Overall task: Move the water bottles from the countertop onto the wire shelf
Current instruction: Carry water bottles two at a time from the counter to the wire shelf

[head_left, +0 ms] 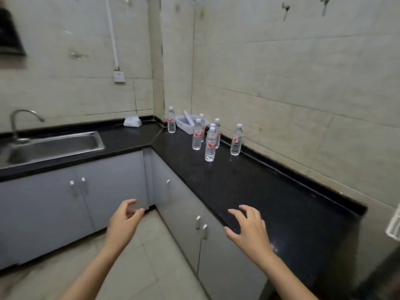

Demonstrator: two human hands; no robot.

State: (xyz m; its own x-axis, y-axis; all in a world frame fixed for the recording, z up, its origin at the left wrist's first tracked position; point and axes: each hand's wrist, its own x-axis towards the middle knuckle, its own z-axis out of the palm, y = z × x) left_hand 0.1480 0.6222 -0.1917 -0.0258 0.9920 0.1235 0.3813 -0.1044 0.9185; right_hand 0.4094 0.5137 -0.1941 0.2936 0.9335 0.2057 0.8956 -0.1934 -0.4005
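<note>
Several clear water bottles with red-and-white labels stand upright on the black countertop [249, 187] near the far corner. The nearest bottle [210, 145] is in front; one [236, 140] stands to its right by the wall, another [171, 120] is at the far left in the corner. A white wire shelf [394, 224] shows only as an edge at the far right. My left hand [124, 221] hovers over the floor, empty, fingers apart. My right hand [249, 230] is above the counter's front edge, empty, fingers spread, well short of the bottles.
A white plastic basket [184, 123] sits in the corner behind the bottles. A steel sink [54, 146] with a tap [20, 122] is at the left, a white cloth [132, 121] on the counter beyond it. Grey cabinet doors [108, 187] run below.
</note>
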